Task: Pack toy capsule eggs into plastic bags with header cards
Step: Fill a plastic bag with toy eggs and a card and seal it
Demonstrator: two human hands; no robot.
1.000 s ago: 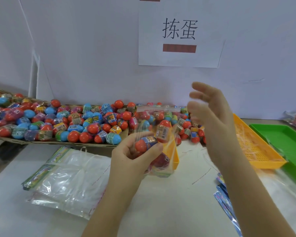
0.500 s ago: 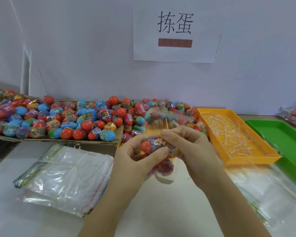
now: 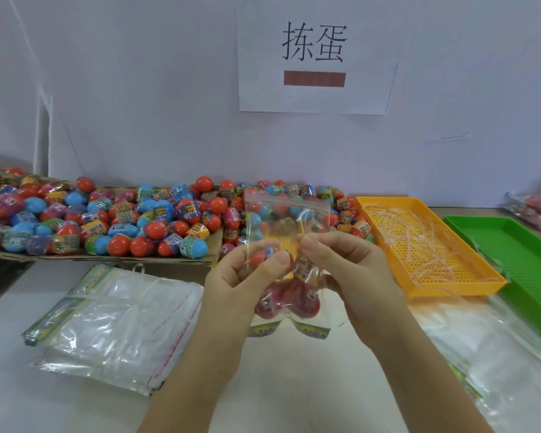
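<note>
A clear plastic bag [image 3: 289,220] with capsule eggs [image 3: 289,303] inside is held upright above the table, its open flap up and its green header card [image 3: 313,330] at the bottom. My left hand [image 3: 247,289] grips the bag's left side over an orange-topped egg. My right hand [image 3: 350,276] pinches the bag's right side at about the same height. Behind the bag, a big heap of loose capsule eggs [image 3: 122,214] in orange, blue and pink lies on a cardboard sheet [image 3: 122,260].
A stack of empty bags with header cards [image 3: 113,320] lies at the left. An orange perforated tray [image 3: 425,245] holding clear plastic strips and a green tray [image 3: 519,264] stand at the right. More empty bags [image 3: 497,354] lie front right. Packed bags [image 3: 537,207] sit far right.
My right hand came down from the air to the bag and now pinches its right side. The bag's flap stands taller.
</note>
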